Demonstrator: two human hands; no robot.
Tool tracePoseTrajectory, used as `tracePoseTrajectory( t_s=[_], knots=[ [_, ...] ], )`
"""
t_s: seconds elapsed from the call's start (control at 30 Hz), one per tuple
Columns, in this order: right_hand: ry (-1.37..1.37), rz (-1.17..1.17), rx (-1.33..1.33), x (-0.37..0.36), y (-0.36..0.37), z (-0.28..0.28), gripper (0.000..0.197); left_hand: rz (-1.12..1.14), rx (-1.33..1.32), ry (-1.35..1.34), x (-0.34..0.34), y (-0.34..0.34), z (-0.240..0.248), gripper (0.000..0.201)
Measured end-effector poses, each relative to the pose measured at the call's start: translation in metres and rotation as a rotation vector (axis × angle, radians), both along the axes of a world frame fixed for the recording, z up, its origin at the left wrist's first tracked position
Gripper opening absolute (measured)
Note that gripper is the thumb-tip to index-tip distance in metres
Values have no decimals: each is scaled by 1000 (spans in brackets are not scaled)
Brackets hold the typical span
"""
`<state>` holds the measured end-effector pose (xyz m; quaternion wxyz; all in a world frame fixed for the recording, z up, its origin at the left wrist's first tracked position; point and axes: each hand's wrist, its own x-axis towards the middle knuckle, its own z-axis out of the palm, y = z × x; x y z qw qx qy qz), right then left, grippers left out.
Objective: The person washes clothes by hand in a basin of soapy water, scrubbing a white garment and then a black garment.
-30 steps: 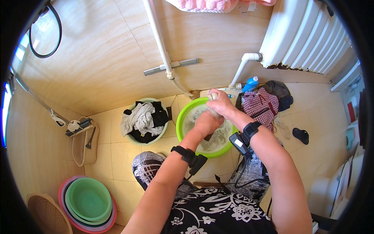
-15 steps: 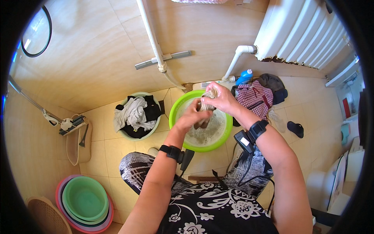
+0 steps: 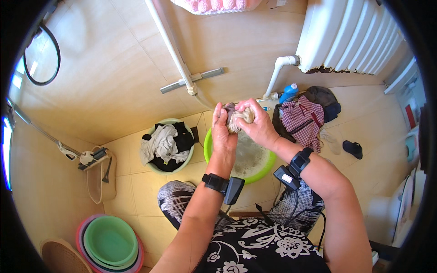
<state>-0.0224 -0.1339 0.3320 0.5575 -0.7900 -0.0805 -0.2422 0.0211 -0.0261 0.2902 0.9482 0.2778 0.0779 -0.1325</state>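
A white ribbed radiator [image 3: 350,36] overhangs the far right. Below the hands sits a lime-green basin [image 3: 259,176] of sudsy water, a checked garment [image 3: 300,120] heaped to its right. The left hand [image 3: 223,132] and right hand [image 3: 260,128] press together around a wadded beige cloth [image 3: 240,121] above the basin's far side. A blue bottle [image 3: 288,94] stands beyond; the right wrist's box bears a white label [image 3: 285,178], its print too small to read.

Wall [image 3: 104,91]: beige tiles are gleaming softly
Floor [image 3: 141,193]: yellowish tiles are meeting the wall
Radiator [image 3: 343,41]: white ribs are flaking below
Light [image 3: 7,157]: brightness is glowing at left
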Motion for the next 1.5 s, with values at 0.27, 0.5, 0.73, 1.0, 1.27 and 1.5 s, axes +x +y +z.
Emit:
tracePoseTrajectory(
  t_s=[0.27,0.5,0.73,1.0,1.27,1.5],
  knots=[
    [465,-146,1028,14,28,-30,21,186,264,-60,6,-8,23,33],
    [761,114,1265,16,8,-45,16,154,710,-233,-14,-19,36,52],
    [947,408,1282,12,3,-60,19,-31,915,-555,-25,-17,32,49],
    [818,344,798,-11,0,-31,20,-84,976,-650,-33,-16,26,35],
    [1103,179,1038,6,-12,-80,22,-28,989,-689,-29,-20,16,40],
    [1041,153,799,17,-23,-48,27,-82,339,-110,3,20,-15,25]
  ],
)
